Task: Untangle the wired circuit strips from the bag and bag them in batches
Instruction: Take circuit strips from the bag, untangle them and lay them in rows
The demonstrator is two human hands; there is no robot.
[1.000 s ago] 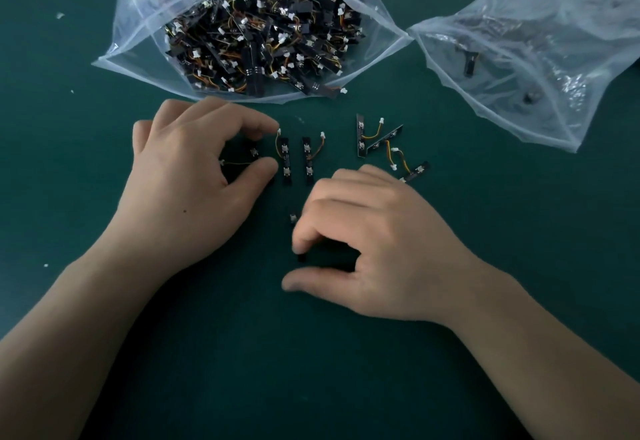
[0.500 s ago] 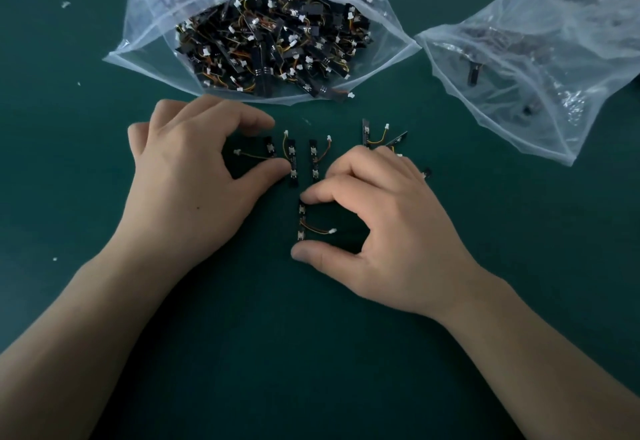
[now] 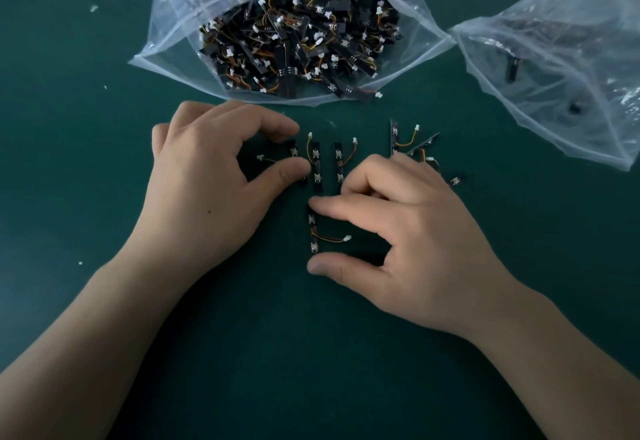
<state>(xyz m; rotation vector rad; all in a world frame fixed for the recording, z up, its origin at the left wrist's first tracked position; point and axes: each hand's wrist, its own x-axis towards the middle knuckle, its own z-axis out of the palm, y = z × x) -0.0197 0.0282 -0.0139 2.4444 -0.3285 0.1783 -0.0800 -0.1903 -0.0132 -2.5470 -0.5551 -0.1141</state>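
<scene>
Just below the full bag (image 3: 180, 14), our left hand (image 3: 207, 194) pinches a wired strip (image 3: 293, 152) between thumb and forefinger. Further below the bag, our right hand (image 3: 408, 242) grips a second strip (image 3: 313, 232) by its ends, forefinger above and thumb beneath. Loose strips (image 3: 337, 162) lie in a row under the bag's mouth, and a spare bag (image 3: 554, 69) sits to its right.

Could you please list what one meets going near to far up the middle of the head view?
Wired strip pinched end to end by the right hand → strip with yellow wire, beside the leftmost strip that the left hand pinches → open bag of tangled strips.
</scene>
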